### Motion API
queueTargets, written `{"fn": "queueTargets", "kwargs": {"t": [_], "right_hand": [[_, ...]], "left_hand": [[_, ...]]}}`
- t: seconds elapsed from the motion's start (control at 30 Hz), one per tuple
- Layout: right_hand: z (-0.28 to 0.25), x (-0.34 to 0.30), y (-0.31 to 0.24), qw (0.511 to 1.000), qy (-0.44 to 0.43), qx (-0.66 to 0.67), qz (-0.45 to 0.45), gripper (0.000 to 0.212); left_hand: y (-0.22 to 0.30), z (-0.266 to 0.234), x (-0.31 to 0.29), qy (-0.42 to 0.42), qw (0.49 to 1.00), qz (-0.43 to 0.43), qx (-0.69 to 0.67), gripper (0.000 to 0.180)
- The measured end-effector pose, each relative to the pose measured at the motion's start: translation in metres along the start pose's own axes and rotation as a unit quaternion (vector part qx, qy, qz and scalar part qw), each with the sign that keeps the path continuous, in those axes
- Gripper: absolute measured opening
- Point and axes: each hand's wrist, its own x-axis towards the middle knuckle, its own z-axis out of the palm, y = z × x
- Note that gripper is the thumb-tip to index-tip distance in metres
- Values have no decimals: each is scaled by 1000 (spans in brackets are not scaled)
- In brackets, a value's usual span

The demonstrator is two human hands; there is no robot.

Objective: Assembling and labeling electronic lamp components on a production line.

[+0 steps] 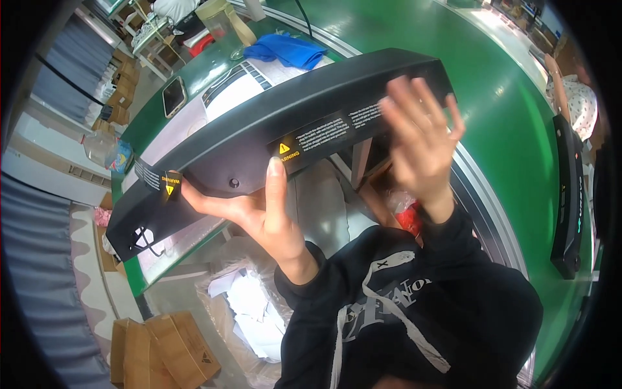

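A long, curved black housing (259, 120) lies tilted across the view in front of me. A black warning label (311, 139) with a yellow triangle lies on its near face. My left hand (262, 220) has its thumb upright on this label's left end. Its index finger stretches left to a second, bent warning label (170, 186) that curls at the fingertip; its other fingers are mostly hidden. My right hand (421, 139), blurred, has its fingers spread over the label's right end; whether it touches the label I cannot tell.
On the green table are a phone (174, 96), a blue cloth (285, 50) and a clear plastic bottle (107, 150). Another black housing (567, 201) stands at the right, near a person (573, 104). Below are a lined bin with white paper (249, 311) and a cardboard box (165, 350).
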Motion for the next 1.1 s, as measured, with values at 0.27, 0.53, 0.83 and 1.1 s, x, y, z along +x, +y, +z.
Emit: {"fn": "queueTargets", "kwargs": {"t": [0.27,0.53,0.83,1.1], "right_hand": [[7,-30,64,820,6,447,359,57],[-25,-61,81,849,139,423,284,44],[-102,0,18,929,-181,148,286,41],[-90,-12,88,903,-85,298,298,42]], "left_hand": [[-3,19,2,90,994,23,-66,86],[43,3,-1,-14,982,122,-143,101],[28,27,18,-253,926,59,-273,107],[29,46,17,-459,763,-136,-435,109]]}}
